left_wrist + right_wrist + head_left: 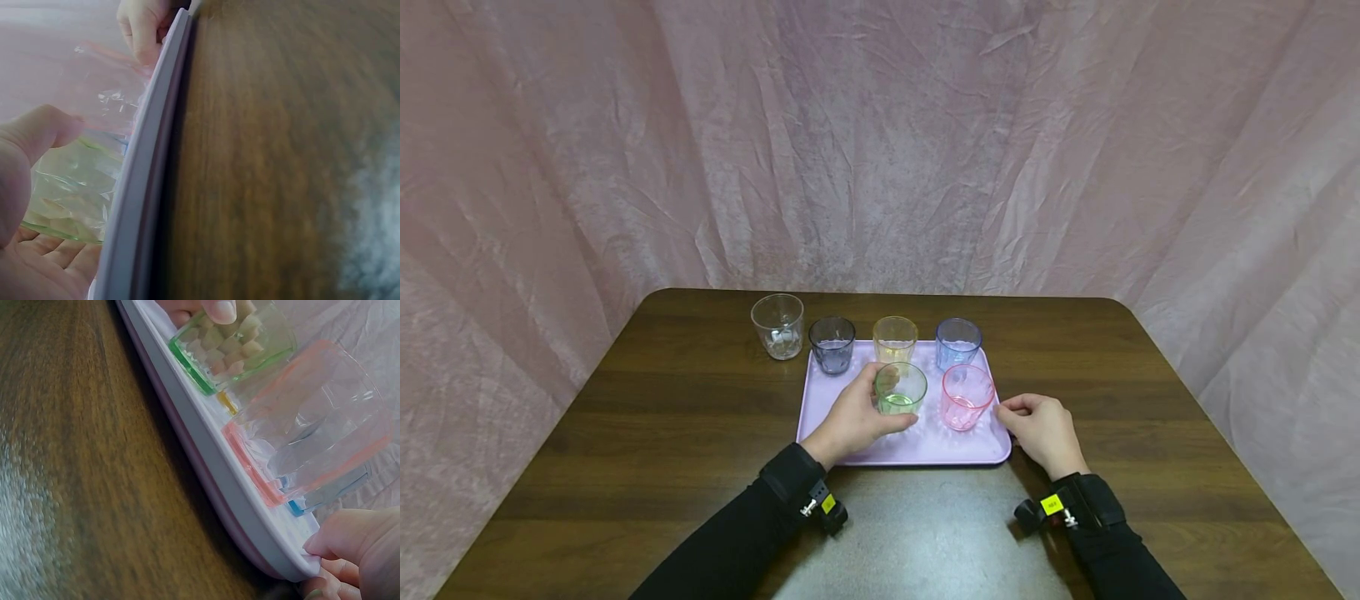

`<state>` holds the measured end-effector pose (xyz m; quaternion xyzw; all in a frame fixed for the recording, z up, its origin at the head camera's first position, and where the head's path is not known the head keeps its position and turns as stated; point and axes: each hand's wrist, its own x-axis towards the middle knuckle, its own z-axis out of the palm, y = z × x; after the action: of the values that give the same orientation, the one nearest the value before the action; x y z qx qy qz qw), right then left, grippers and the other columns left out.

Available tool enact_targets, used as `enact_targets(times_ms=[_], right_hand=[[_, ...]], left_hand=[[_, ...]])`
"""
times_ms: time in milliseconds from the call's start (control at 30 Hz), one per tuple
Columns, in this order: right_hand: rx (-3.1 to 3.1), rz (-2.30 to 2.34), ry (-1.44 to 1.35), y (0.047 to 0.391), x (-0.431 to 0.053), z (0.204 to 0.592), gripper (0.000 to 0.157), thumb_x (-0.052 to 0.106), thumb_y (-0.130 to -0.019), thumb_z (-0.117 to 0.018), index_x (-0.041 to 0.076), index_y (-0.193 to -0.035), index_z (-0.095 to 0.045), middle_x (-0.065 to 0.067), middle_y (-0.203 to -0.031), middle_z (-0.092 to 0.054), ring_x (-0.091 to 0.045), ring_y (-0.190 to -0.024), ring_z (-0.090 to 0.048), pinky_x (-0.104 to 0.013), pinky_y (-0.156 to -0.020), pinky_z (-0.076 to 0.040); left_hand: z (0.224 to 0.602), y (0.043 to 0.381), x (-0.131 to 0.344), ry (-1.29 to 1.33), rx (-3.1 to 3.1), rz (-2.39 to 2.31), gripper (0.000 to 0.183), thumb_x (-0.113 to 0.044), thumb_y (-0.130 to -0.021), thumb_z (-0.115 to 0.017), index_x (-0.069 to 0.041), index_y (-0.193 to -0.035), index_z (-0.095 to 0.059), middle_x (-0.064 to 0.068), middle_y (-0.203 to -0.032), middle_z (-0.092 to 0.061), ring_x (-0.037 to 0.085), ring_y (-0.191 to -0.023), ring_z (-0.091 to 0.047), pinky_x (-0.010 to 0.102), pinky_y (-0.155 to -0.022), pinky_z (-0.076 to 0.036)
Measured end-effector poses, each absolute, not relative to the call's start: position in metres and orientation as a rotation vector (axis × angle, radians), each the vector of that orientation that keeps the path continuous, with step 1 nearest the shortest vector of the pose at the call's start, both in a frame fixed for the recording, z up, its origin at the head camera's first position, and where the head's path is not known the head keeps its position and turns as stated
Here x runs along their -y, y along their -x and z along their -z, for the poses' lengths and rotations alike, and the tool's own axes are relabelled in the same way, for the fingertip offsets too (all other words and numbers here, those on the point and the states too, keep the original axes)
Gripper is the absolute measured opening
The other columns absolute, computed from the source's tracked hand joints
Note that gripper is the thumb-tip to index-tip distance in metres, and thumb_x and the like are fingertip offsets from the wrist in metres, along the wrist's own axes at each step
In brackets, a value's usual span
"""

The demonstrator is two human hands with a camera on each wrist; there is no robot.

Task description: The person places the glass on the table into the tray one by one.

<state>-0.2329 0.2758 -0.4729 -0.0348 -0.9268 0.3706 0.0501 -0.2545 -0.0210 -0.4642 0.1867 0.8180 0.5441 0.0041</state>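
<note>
My left hand [854, 418] grips a green-tinted glass [901, 392] over the front left of a lilac tray [917, 452]. In the right wrist view its fingers show through the glass, with the thumb on the near side. My right hand [1043, 432] pinches the tray's right rim, thumb on top and fingers below in the right wrist view. Just left of that hand, a pink glass [966, 402] stands upright on the tray. Behind these are a dark grey glass [832, 350], a yellow glass [895, 333] and a blue glass [958, 340], all on the tray.
A clear glass [778, 325] stands on the wooden table [700, 417], off the tray's back left corner. Beyond the table's far edge hangs a pale pink curtain [880, 150]. The tray has a raised rim all round.
</note>
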Motion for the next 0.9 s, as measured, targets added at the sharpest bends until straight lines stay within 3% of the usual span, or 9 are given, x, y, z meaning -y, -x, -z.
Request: enact_targets(times_ms=[233, 500, 900], right_hand=[[2.828, -1.124, 0.107, 0.232, -0.275, 0.473, 0.022, 0.029, -0.09, -0.072, 0.007, -0.093, -0.075, -0.004, -0.079, -0.07, -0.015, -0.062, -0.061, -0.03, -0.054, -0.051], [2.83, -1.133, 0.114, 0.233, -0.275, 0.472, 0.023, 0.03, -0.09, -0.072, 0.007, -0.093, -0.075, -0.003, -0.078, -0.07, -0.015, -0.062, -0.061, -0.029, -0.054, -0.05], [2.826, -1.132, 0.113, 0.233, -0.275, 0.472, 0.022, 0.029, -0.09, -0.072, 0.007, -0.092, -0.075, -0.003, -0.078, -0.07, -0.014, -0.062, -0.062, -0.028, -0.054, -0.051]], left_hand=[[0.466, 0.254, 0.02, -0.587, -2.558, -1.708, 0.079, -0.019, -0.07, -0.09, -0.007, -0.134, -0.045, 0.009, -0.122, -0.058, 0.024, -0.11, -0.056, 0.043, -0.092, -0.048], [0.464, 0.252, 0.022, -0.528, -2.592, -1.68, 0.096, -0.026, -0.068, -0.092, -0.007, -0.144, -0.036, 0.009, -0.134, -0.049, 0.02, -0.114, -0.05, 0.041, -0.095, -0.045], [0.449, 0.25, 0.03, -0.612, -2.596, -1.727, 0.093, -0.028, -0.069, -0.092, -0.003, -0.142, -0.04, 0.012, -0.139, -0.047, 0.02, -0.126, -0.042, 0.042, -0.107, -0.034]])
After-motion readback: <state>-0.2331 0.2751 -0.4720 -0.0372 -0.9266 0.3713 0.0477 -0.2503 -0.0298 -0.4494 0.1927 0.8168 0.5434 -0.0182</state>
